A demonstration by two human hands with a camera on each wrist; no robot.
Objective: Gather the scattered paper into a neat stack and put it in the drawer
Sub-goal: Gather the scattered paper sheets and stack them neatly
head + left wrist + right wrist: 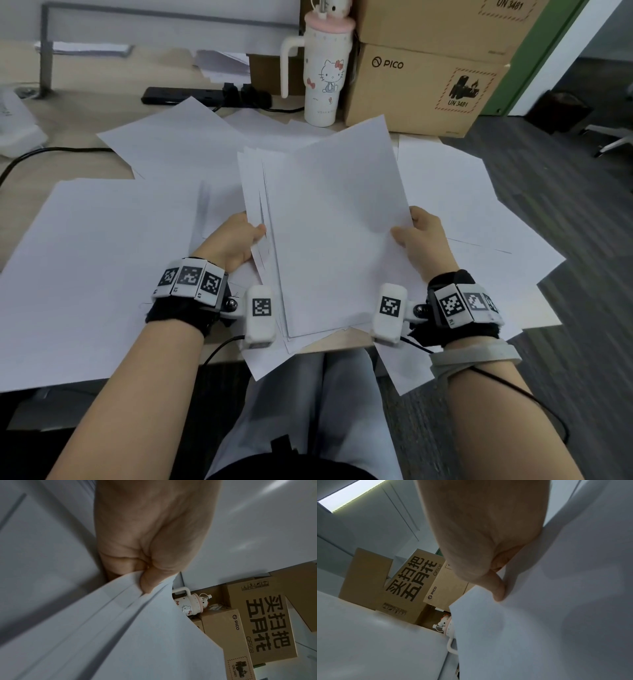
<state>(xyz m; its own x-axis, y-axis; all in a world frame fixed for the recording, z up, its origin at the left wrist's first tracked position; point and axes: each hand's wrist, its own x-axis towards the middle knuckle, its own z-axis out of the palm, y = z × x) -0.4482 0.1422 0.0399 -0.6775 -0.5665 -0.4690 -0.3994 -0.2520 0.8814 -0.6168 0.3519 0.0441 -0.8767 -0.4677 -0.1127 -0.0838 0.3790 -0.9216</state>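
Observation:
I hold a loose bundle of white paper sheets (pixel 329 233) above the desk's middle, its edges uneven. My left hand (pixel 236 240) pinches the bundle's left edge, thumb on top; the left wrist view shows that thumb (pixel 147 586) pressed into fanned sheets (pixel 120 635). My right hand (pixel 421 233) grips the right edge, thumb on top (pixel 498 591) of the top sheet (pixel 539 615). More sheets lie scattered flat on the desk to the left (pixel 89 274), the far left (pixel 171 137) and the right (pixel 462 205). No drawer is in view.
A Hello Kitty tumbler (pixel 323 72) and stacked cardboard boxes (pixel 421 85) stand at the back right. A black power strip (pixel 191 96) and cable lie at the back. A white object (pixel 17 126) sits far left. My lap is below the desk's near edge (pixel 342 342).

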